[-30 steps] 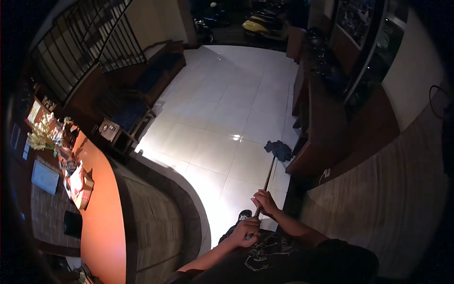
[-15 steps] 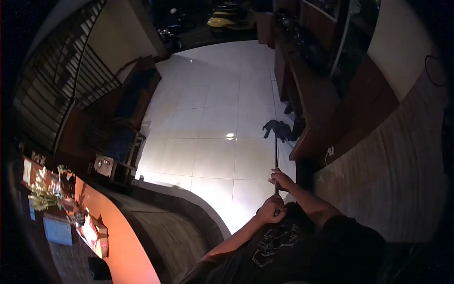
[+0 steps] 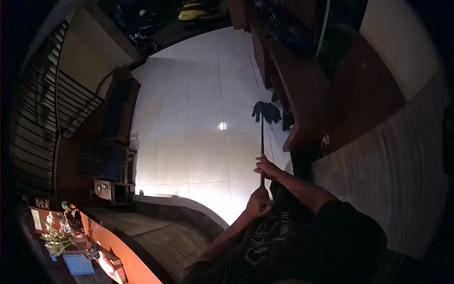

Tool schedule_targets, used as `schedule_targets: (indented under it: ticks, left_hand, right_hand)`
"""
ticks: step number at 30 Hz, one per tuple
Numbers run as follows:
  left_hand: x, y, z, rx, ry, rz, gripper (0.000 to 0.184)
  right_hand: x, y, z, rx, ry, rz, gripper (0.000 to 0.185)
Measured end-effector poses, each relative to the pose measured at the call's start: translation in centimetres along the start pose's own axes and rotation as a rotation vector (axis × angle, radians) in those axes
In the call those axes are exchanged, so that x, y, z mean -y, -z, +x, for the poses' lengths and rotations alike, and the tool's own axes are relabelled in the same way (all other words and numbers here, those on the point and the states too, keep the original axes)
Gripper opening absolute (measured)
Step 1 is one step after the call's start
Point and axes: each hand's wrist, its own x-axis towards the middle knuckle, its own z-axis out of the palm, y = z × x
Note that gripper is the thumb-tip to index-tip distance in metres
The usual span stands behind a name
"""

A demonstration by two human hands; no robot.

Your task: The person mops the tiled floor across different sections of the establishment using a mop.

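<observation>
A mop with dark strands lies on the pale tiled floor, close to the foot of a dark wooden counter on the right. Its long thin handle runs back toward my body. My left hand is closed around the near end of the handle, just in front of my black shirt. Farther along the shaft, my right hand grips it too, with some fingers partly extended.
The dark wooden counter borders the floor on the right. A bench with dark blue cushions and a metal railing stand left. An orange-topped counter with flowers curves at lower left. A yellow vehicle is beyond the floor.
My view has turned slightly, shifting the surroundings. The mop head sits farther up and left in view, its strands spread differently. Both hands keep their hold on the handle.
</observation>
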Motion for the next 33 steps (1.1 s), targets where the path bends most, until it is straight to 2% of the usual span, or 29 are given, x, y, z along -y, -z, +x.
schedule_targets:
  ticks: [6, 9, 14, 18, 21, 24, 26, 28, 33]
  left_hand:
    - [3.1, 2.9, 8.4, -0.068, 0.036, 0.023, 0.021]
    - [4.9, 3.2, 12.0, -0.008, -0.026, 0.073, 0.021]
    - [7.1, 1.8, 15.5, 0.112, 0.008, 0.122, 0.019]
    - [9.4, 0.0, 15.8, 0.090, 0.031, 0.156, 0.017]
    - [11.3, -0.2, 16.5, 0.093, 0.049, 0.168, 0.017]
    - [12.5, 0.5, 17.4, 0.100, 0.109, 0.167, 0.018]
    - [13.5, 1.3, 17.5, 0.069, 0.149, 0.142, 0.018]
    - [14.0, 2.3, 17.9, 0.013, 0.109, 0.167, 0.018]
    - [16.8, 4.9, 20.0, 0.041, 0.057, 0.221, 0.019]
  right_hand:
    - [-3.3, 4.2, 7.2, -0.060, 0.025, 0.037, 0.031]
    - [-5.3, 6.7, 9.3, -0.063, 0.002, 0.061, 0.030]
    - [-10.1, 8.7, 10.8, 0.001, 0.069, 0.054, 0.028]
    - [-12.3, 9.9, 12.0, 0.217, 0.088, -0.088, 0.029]
    - [-14.0, 10.7, 13.5, 0.278, 0.135, -0.173, 0.030]
    - [-16.3, 9.8, 15.1, 0.186, 0.194, -0.188, 0.029]
    - [-16.8, 9.6, 16.6, 0.243, 0.191, -0.223, 0.028]
    - [-16.7, 9.5, 18.0, 0.285, 0.165, -0.228, 0.028]
    - [-18.5, 9.4, 21.7, 0.278, 0.052, -0.151, 0.027]
